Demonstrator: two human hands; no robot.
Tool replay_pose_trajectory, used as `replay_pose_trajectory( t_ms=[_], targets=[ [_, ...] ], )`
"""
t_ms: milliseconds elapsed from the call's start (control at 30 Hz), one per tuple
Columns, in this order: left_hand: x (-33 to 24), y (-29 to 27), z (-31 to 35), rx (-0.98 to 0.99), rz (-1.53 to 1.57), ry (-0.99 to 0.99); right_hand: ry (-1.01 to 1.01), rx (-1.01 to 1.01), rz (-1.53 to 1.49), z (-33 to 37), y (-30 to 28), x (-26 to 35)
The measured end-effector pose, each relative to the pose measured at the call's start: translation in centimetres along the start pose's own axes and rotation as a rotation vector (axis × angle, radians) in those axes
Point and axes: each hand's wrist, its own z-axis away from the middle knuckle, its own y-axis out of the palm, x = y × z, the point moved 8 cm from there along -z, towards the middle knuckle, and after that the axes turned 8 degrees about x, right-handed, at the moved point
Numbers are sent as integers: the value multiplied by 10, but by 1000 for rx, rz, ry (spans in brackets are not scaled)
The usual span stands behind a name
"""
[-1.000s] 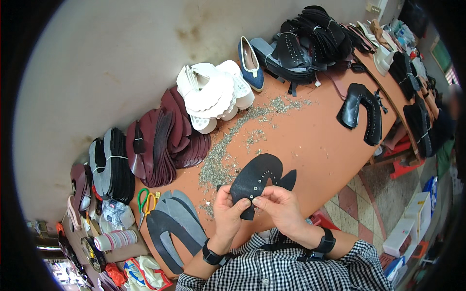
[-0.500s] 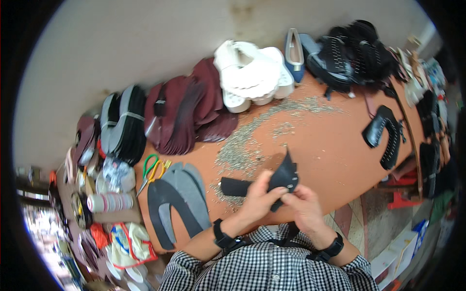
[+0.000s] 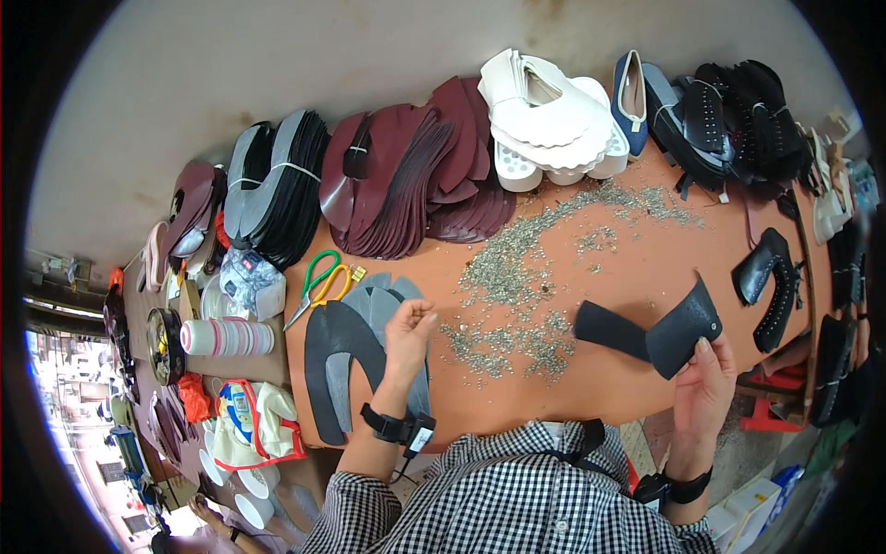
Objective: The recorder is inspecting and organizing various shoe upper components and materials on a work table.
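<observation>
My right hand pinches the edge of a black curved shoe upper piece between thumb and fingers. A small metal stud shows on the piece beside the thumb, and its other arm reaches left above the table. Raised over the flat U-shaped black and grey shoe pieces on the left, my left hand has its fingers curled to the thumb. Whether something small is in that pinch I cannot make out. Many small metal bits lie scattered on the orange tabletop between my hands.
Green-handled scissors and a yellow-handled tool lie left. Along the wall stand maroon upper stacks, white pieces on soles, a blue shoe and studded black bundles. One studded black piece lies right. A striped thread cone sits left.
My hands were together on the black shoe upper piece. Now my left hand has let go and moved left, while my right hand holds the piece farther right. The view has shifted too.
</observation>
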Motion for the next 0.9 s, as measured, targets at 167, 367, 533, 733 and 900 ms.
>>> replay_pose_trajectory(
  t_ms=[167,367,533,733,900],
  targets=[
    [-8,-2,30,59,-749,-17,129,-29,-148,-9,-12,-44],
    [-18,24,36,159,-1082,249,383,-47,-187,1,-14,-101],
    [-15,33,33,192,-1255,293,456,-3,-133,-1,0,-97],
    [-9,43,25,327,-1337,298,523,33,-91,5,-6,-102],
    [-23,54,19,263,-1084,151,565,8,-145,11,2,-116]
  ],
)
